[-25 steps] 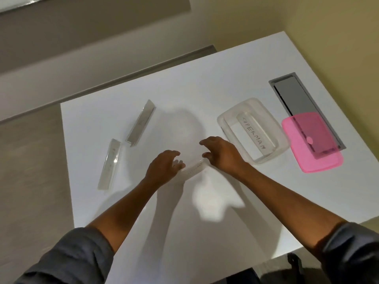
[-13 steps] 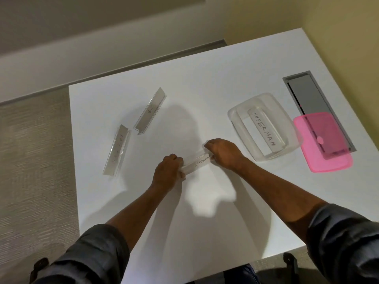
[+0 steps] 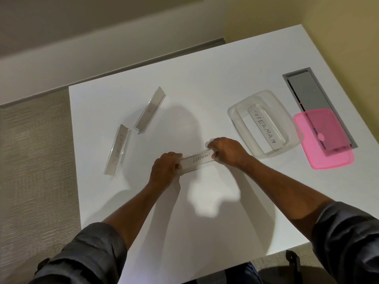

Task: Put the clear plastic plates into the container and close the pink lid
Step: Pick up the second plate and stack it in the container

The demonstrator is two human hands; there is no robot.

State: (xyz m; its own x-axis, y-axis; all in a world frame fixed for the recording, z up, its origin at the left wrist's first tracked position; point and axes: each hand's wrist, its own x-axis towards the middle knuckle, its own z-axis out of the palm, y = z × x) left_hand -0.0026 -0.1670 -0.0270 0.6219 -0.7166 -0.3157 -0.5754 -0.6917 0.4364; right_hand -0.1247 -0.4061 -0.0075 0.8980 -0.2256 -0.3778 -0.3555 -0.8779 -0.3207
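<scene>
A clear plastic plate marked ELEPHANT [image 3: 198, 161] lies at the table's middle. My left hand [image 3: 164, 171] grips its left end and my right hand [image 3: 227, 151] grips its right end. To the right stands the clear container [image 3: 291, 124], open, with a plate marked SUPERMAN [image 3: 264, 127] lying inside. The pink lid [image 3: 326, 140] rests flat on the table just right of the container. Two more clear plates lie to the left: one [image 3: 150, 110] farther back, the other [image 3: 117, 150] nearer the left edge.
The white table [image 3: 205, 212] ends close on the left and near sides. A grey recessed cable hatch [image 3: 307, 93] sits at the right, partly under the pink lid. Walls rise behind and to the right. Carpet lies to the left.
Both hands have closed on the ends of the ELEPHANT plate and tilted it, so its label now faces up. The camera view has shifted slightly.
</scene>
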